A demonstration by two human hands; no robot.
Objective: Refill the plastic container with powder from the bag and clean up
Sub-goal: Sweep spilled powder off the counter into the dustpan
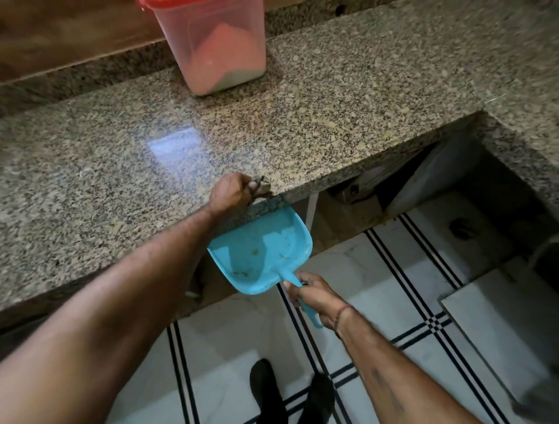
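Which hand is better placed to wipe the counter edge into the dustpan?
Left hand: it grips a cloth at the counter edge; the right hand holds the dustpan below.

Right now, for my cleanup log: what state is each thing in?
plastic container: upright on the counter, red lid on, partly filled with powder.
dustpan: held under the counter edge, a few crumbs inside.
left-hand grip: curled round a brownish wad at the edge.
right-hand grip: curled round the dustpan handle.
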